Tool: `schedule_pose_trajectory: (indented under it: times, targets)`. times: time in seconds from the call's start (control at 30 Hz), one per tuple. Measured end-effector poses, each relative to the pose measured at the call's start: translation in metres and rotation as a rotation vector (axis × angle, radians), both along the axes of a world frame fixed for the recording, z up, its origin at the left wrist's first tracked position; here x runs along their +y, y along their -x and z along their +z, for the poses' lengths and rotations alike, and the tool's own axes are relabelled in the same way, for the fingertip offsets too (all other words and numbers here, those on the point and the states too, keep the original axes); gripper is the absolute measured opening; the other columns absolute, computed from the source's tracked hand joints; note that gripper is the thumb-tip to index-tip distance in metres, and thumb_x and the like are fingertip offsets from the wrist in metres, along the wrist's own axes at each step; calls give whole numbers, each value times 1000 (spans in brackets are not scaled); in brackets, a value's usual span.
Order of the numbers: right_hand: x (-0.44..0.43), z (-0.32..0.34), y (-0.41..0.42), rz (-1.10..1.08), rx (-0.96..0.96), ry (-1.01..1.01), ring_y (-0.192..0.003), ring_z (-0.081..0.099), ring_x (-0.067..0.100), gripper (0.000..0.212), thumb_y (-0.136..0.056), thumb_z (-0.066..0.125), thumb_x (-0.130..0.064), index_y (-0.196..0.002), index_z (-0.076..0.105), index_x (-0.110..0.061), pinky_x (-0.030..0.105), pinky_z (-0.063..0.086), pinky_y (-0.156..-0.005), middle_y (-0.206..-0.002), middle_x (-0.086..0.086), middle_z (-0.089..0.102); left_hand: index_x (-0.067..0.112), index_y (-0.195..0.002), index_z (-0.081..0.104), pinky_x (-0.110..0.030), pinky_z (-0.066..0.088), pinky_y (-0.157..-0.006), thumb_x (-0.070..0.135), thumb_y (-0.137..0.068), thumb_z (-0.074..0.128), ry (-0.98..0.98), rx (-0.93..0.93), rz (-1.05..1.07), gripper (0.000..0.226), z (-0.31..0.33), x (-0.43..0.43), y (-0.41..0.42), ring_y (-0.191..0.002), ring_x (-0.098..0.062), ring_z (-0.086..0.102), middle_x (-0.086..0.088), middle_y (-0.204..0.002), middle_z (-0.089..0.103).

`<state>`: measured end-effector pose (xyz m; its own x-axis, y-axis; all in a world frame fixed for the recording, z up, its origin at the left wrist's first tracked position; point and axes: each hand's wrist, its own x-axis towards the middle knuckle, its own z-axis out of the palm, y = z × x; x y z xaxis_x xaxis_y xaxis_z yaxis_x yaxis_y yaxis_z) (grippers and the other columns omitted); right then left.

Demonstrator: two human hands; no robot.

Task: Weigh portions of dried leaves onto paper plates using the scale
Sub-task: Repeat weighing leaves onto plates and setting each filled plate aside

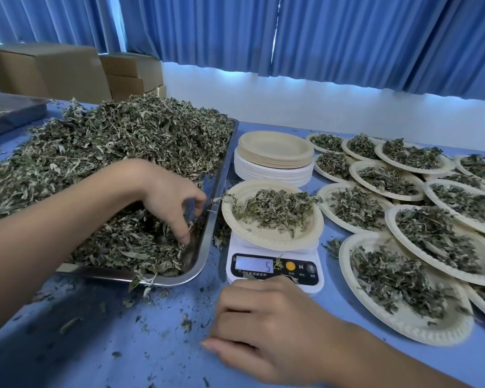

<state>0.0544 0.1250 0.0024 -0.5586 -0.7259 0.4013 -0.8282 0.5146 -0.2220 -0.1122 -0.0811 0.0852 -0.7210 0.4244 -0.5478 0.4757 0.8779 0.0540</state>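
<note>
A white digital scale (275, 268) stands at the table's middle, its display showing a 5. On it sits a paper plate (269, 236) with a small heap of dried leaves (275, 207). Left of it, a metal tray (205, 247) carries a big pile of dried leaves (109, 147). My left hand (171, 197) reaches down into the tray's near right corner, fingertips curled among the leaves there. My right hand (269, 329) rests on the blue table just in front of the scale, fingers loosely curled, holding nothing that I can see.
A stack of unused paper plates (275, 161) stands behind the scale. Several filled plates (403, 289) overlap across the right side of the table. Leaf crumbs litter the blue tabletop (109, 331). Cardboard boxes (53, 71) and blue curtains stand at the back.
</note>
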Motion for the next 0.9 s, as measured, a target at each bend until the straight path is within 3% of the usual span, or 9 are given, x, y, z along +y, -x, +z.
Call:
schedule_pose_trajectory:
  times: [0.1, 0.27, 0.37, 0.6, 0.8, 0.9]
  targets:
    - [0, -1, 0, 0, -3, -5, -73, 49, 17, 37, -106, 55, -36, -81, 73, -16, 37, 44, -60, -83, -1, 58, 35, -115, 50, -32, 51, -75, 51, -74, 83, 69, -31, -36, 55, 3, -6, -12, -93, -17, 61, 3, -108, 62]
    - [-1, -2, 1, 3, -20, -9, -73, 50, 17, 37, -107, 53, -37, -83, 74, -16, 38, 45, -59, -84, -2, 58, 31, -106, 56, -15, 39, -51, 37, -76, 84, 45, -52, -91, 42, -2, -6, -26, -65, -5, 52, 9, -85, 59]
    - [-1, -2, 1, 8, 0, -1, -72, 50, 17, 36, -106, 55, -35, -82, 73, -16, 38, 44, -59, -82, -1, 58, 24, -101, 62, -27, 48, -62, 28, -77, 85, -1, -25, -80, 33, -9, -2, -29, -76, -22, 66, 4, -85, 64]
    - [-1, -2, 2, 19, 20, 11, -72, 51, 17, 34, -105, 57, -34, -80, 72, -16, 37, 44, -59, -83, -1, 58, 21, -84, 71, -39, 57, -75, 11, -78, 85, -231, 64, 30, 18, -3, -6, -19, -72, -21, 69, 1, -75, 75]
    - [0, -2, 2, 21, -26, 31, -74, 53, 14, 33, -105, 58, -36, -82, 74, -18, 35, 45, -64, -85, -4, 59, 22, -80, 71, -33, 54, -66, 10, -78, 85, -413, 247, 123, 18, 4, -10, -10, -63, -13, 62, -2, -74, 72]
    - [-1, -3, 2, 25, -34, 34, -76, 53, 13, 33, -105, 58, -36, -82, 73, -19, 34, 45, -66, -86, -5, 59, 22, -80, 74, -18, 49, -54, 10, -80, 81, -648, 336, 213, 14, 5, -10, -9, -59, -2, 64, 3, -73, 72]
